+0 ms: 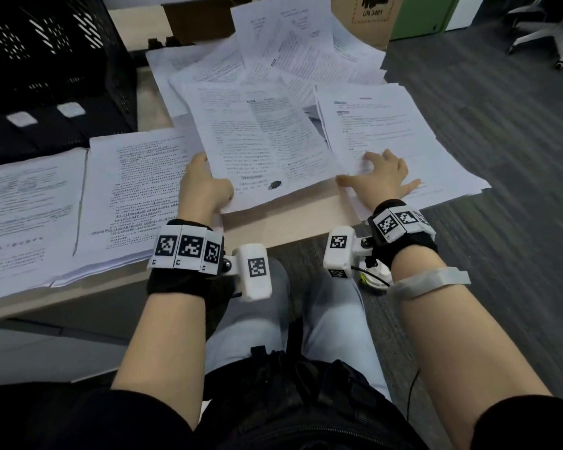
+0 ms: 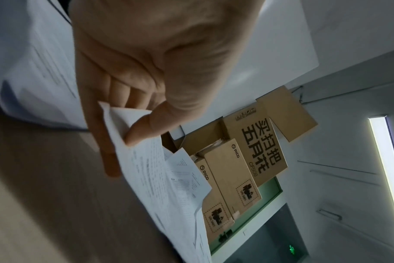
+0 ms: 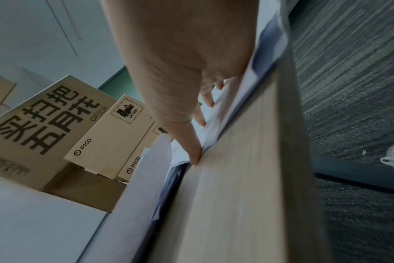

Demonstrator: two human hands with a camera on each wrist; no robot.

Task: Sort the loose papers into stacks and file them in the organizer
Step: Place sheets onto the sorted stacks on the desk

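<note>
Loose printed papers (image 1: 293,50) lie fanned over the wooden desk (image 1: 290,222). My left hand (image 1: 205,186) grips the near left corner of a printed sheet bundle (image 1: 260,141); in the left wrist view the thumb (image 2: 144,128) pinches that paper corner (image 2: 124,117) against the fingers. My right hand (image 1: 381,177) lies flat with spread fingers on the right stack (image 1: 387,131) at the desk's right edge; in the right wrist view its fingers (image 3: 191,142) press the sheets down. Two sorted stacks (image 1: 78,196) lie at the left. The black mesh organizer (image 1: 46,53) stands at the back left.
Cardboard boxes (image 1: 368,17) stand behind the papers, seen also as boxes (image 2: 247,160) in the left wrist view. An office chair (image 1: 546,30) is on the grey carpet (image 1: 501,125) to the right. My knees (image 1: 290,313) are under the desk's front edge.
</note>
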